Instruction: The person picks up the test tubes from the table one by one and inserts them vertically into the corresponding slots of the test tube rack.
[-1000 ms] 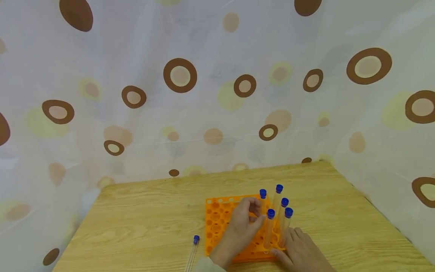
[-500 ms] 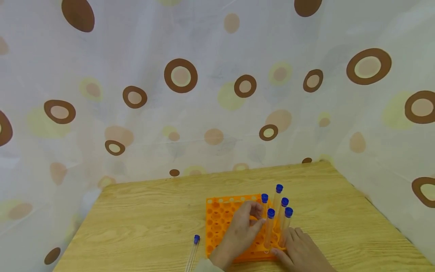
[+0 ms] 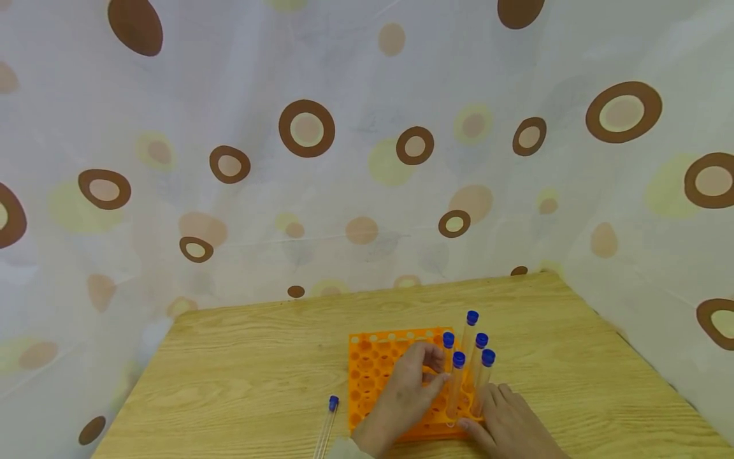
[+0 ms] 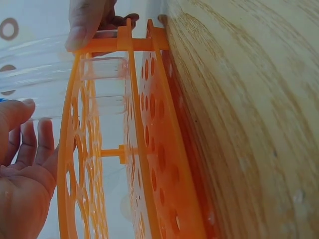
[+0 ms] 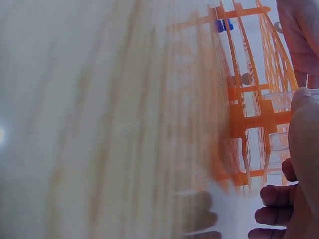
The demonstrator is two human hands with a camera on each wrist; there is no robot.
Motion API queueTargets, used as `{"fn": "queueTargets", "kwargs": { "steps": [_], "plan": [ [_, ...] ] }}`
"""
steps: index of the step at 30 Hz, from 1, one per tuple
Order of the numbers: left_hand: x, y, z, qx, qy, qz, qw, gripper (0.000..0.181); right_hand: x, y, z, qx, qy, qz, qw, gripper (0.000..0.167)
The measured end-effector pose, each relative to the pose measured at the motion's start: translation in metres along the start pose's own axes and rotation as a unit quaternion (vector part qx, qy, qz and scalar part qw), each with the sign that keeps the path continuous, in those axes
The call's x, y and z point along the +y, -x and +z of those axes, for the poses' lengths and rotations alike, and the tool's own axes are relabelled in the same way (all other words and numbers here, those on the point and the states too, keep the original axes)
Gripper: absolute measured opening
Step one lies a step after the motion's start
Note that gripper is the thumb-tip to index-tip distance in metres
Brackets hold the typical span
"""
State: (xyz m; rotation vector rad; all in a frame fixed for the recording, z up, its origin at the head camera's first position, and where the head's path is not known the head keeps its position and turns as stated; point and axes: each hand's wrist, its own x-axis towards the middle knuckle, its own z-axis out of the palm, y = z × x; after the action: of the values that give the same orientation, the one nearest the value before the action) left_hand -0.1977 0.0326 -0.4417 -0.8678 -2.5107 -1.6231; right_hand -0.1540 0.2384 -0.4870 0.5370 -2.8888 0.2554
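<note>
An orange test tube rack [image 3: 367, 363] stands on the table with several blue-capped clear test tubes upright at its right end. My left hand [image 3: 404, 398] reaches over the rack, thumb and fingers curled about one test tube [image 3: 448, 341] near the back; part of that tube is hidden by the fingers. At the front right corner, my right hand [image 3: 513, 424] grips the rack, its thumb on the front edge. In the left wrist view, tube bottoms [image 4: 112, 68] pass through the rack's upper layer. The right wrist view has the right thumb against the rack [image 5: 254, 119].
Left of the rack, more clear tubes with a blue cap [image 3: 334, 403] lie on the wooden table [image 3: 246, 376], cut off by the frame's lower edge. A white curtain with brown circles [image 3: 344, 191] closes off the back and sides.
The tube at my left hand has gone lower and slightly right, its cap now nearer the rack. My left hand has sunk a little with it. The right hand stays at the rack's corner.
</note>
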Motion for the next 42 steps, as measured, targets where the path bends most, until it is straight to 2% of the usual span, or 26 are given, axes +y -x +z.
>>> {"fn": "queueTargets", "kwargs": {
  "steps": [9,11,15,18,21,23,28,35,42],
  "plan": [
    [-0.001,0.002,0.0,0.012,-0.014,0.024,0.9995,0.029,0.0,-0.001,0.0,-0.006,-0.005,0.005,1.0,0.044],
    [-0.001,0.003,0.0,0.012,-0.007,0.016,0.9998,0.031,0.0,-0.001,0.0,-0.001,-0.003,0.002,1.0,0.044],
    [0.0,0.005,-0.004,0.008,0.007,-0.021,0.9997,0.034,0.001,-0.001,0.0,-0.002,-0.002,0.002,1.0,0.044],
    [0.002,0.006,-0.01,0.014,0.002,-0.016,0.9998,0.032,0.0,-0.001,0.0,-0.016,-0.008,0.011,0.9998,0.044],
    [0.004,0.008,-0.019,0.029,-0.005,0.005,0.9996,0.029,-0.001,-0.002,-0.002,-0.028,-0.012,0.022,0.9993,0.045],
    [0.007,0.008,-0.026,0.036,-0.001,0.004,0.9993,0.026,-0.002,-0.002,-0.002,-0.033,-0.013,0.027,0.999,0.046],
    [0.013,0.012,-0.049,0.044,0.015,-0.034,0.9983,0.024,-0.004,-0.002,-0.003,-0.04,-0.018,0.035,0.9984,0.047],
    [0.012,0.025,-0.077,0.067,-0.045,-0.05,0.9955,0.023,-0.003,-0.002,-0.003,-0.031,-0.016,0.029,0.999,0.046],
    [0.003,0.043,-0.103,0.083,-0.06,-0.107,0.989,0.023,-0.002,-0.001,-0.002,-0.026,-0.013,0.022,0.9993,0.046]
  ]
}}
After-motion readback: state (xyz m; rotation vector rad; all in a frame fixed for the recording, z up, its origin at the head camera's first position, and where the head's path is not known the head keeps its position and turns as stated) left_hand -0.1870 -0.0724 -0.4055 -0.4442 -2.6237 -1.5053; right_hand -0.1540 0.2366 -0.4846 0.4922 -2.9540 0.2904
